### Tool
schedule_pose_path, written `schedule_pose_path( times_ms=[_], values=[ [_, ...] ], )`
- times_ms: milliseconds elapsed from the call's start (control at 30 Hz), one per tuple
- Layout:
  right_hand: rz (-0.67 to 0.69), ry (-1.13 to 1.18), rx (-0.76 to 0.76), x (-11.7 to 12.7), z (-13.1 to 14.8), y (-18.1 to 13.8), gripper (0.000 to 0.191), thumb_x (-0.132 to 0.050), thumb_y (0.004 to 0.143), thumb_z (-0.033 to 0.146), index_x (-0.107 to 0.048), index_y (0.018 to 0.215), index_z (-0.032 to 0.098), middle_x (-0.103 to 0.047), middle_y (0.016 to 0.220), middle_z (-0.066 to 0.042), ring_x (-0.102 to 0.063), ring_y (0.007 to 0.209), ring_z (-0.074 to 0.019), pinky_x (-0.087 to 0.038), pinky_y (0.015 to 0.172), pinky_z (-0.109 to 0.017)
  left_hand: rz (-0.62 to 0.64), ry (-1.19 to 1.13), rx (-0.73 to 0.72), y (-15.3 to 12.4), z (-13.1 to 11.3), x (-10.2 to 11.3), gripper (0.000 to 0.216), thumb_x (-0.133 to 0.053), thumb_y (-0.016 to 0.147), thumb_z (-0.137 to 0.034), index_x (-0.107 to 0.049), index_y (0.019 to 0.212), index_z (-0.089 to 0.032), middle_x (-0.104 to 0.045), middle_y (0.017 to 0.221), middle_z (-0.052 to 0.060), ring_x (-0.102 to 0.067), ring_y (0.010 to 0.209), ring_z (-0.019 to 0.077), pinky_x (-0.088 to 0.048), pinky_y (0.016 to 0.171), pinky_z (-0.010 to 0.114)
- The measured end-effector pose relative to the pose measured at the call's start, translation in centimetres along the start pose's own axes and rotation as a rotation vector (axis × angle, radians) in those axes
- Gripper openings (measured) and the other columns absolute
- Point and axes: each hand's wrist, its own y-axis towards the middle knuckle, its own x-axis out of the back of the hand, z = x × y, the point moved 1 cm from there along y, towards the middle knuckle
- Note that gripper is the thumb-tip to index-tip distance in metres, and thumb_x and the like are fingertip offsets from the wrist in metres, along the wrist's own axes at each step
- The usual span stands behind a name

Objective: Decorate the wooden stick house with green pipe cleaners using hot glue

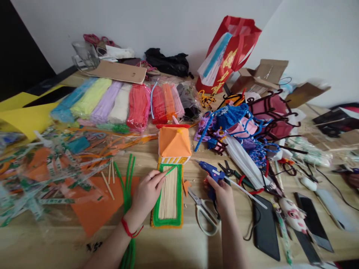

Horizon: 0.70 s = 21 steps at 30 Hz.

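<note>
My left hand (150,190) pinches a short green pipe cleaner (169,171) over the upper part of a flat craft panel (156,220). The panel has a green fuzzy border, an orange edge and a middle of pale wooden sticks. In my right hand (221,192) is a blue glue gun (209,170), its nozzle pointing left and a white glue stick (246,192) sticking out of its back. A small house with an orange roof (174,142) stands at the panel's far end. Scissors (206,215) lie between the panel and my right hand.
Long green pipe cleaners (127,201) and an orange sheet (89,209) lie left. Bagged colored pipe cleaners (103,101) line the back. Finished-looking blue and pink craft pieces (238,119), pliers (228,170) and a black phone (265,228) are right. A red bag (221,71) stands behind.
</note>
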Motion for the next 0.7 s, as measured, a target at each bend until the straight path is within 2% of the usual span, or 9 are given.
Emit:
schedule_pose_path(
  times_ms=[67, 133, 233, 333, 400, 500, 567, 633, 700],
  values=[
    [-0.035, -0.179, 0.027, -0.3, 0.5, 0.2, 0.045, -0.07, 0.061, 0.057, -0.064, 0.076, 0.015, -0.067, 0.064, -0.005, -0.064, 0.06, -0.0197, -0.05, 0.057, -0.029, 0.007, 0.017, 0.009, 0.4, 0.0, 0.1, 0.022, -0.051, 0.09, -0.026, -0.067, 0.105, -0.023, -0.065, 0.092, 0.003, -0.063, 0.081, 0.0166, -0.05, 0.073, 0.029],
    [-0.073, -0.526, 0.044, -0.6, 1.3, 0.3, 0.048, -0.055, 0.072, 0.063, -0.065, 0.072, 0.016, -0.068, 0.064, -0.008, -0.065, 0.066, -0.0245, -0.049, 0.061, -0.032, 0.012, 0.027, -0.002, 0.9, 0.0, 0.2, 0.021, -0.052, 0.089, -0.026, -0.068, 0.103, -0.022, -0.064, 0.092, 0.004, -0.062, 0.083, 0.0178, -0.049, 0.075, 0.03],
    [-0.095, -1.053, 0.054, -0.7, 2.4, 0.4, 0.056, -0.037, 0.084, 0.063, -0.066, 0.074, 0.016, -0.069, 0.074, -0.016, -0.066, 0.078, -0.0297, -0.046, 0.066, -0.036, 0.026, 0.033, -0.04, 1.6, 0.1, 0.1, 0.021, -0.052, 0.089, -0.027, -0.068, 0.102, -0.021, -0.063, 0.089, 0.005, -0.06, 0.083, 0.0189, -0.049, 0.076, 0.032],
    [-0.114, -1.29, 0.101, -0.3, 3.1, 0.0, 0.056, -0.034, 0.088, 0.059, -0.067, 0.084, 0.014, -0.068, 0.084, -0.019, -0.065, 0.083, -0.0302, -0.045, 0.069, -0.036, 0.048, 0.043, -0.083, 1.9, 0.4, 0.0, 0.021, -0.051, 0.09, -0.024, -0.069, 0.1, -0.02, -0.062, 0.088, 0.005, -0.059, 0.082, 0.0189, -0.049, 0.074, 0.032],
    [-0.182, -1.361, 0.213, 0.0, 3.3, -0.5, 0.051, -0.04, 0.088, 0.056, -0.067, 0.084, 0.012, -0.067, 0.085, -0.02, -0.063, 0.086, -0.0312, -0.044, 0.072, -0.037, 0.063, 0.039, -0.111, 2.0, 0.6, -0.1, 0.02, -0.05, 0.089, -0.021, -0.069, 0.098, -0.02, -0.062, 0.089, 0.005, -0.058, 0.083, 0.0187, -0.048, 0.075, 0.032],
    [-0.219, -1.272, 0.521, -1.0, 3.0, -1.8, 0.035, -0.049, 0.088, 0.043, -0.067, 0.081, 0.015, -0.066, 0.083, -0.015, -0.06, 0.087, -0.0283, -0.043, 0.077, -0.036, 0.07, 0.015, -0.13, 2.1, 0.9, -0.3, 0.02, -0.05, 0.089, -0.018, -0.068, 0.096, -0.019, -0.061, 0.089, 0.006, -0.057, 0.085, 0.0181, -0.048, 0.077, 0.032],
    [-0.062, -1.09, 0.717, -3.0, 2.4, -2.6, 0.028, -0.047, 0.09, 0.033, -0.068, 0.081, 0.018, -0.065, 0.081, -0.009, -0.059, 0.082, -0.0214, -0.043, 0.076, -0.03, 0.072, -0.001, -0.132, 2.1, 1.0, -0.4, 0.021, -0.049, 0.089, -0.018, -0.068, 0.097, -0.02, -0.06, 0.09, 0.005, -0.057, 0.085, 0.0176, -0.048, 0.077, 0.031],
    [0.109, -0.987, 0.805, -5.4, 1.5, -3.0, 0.024, -0.046, 0.091, 0.026, -0.069, 0.087, 0.02, -0.065, 0.083, -0.006, -0.059, 0.077, -0.0166, -0.043, 0.072, -0.025, 0.072, -0.009, -0.126, 2.1, 0.9, -0.5, 0.021, -0.049, 0.089, -0.017, -0.067, 0.099, -0.021, -0.06, 0.091, 0.005, -0.057, 0.085, 0.0174, -0.048, 0.077, 0.031],
    [0.109, -0.971, 0.806, -7.5, 0.5, -2.9, 0.021, -0.048, 0.089, 0.022, -0.069, 0.092, 0.02, -0.064, 0.083, -0.005, -0.06, 0.077, -0.0161, -0.041, 0.07, -0.024, 0.061, -0.016, -0.109, 2.2, 0.8, -0.7, 0.021, -0.049, 0.089, -0.018, -0.067, 0.1, -0.02, -0.061, 0.091, 0.006, -0.058, 0.084, 0.0175, -0.048, 0.077, 0.032]
  ],
)
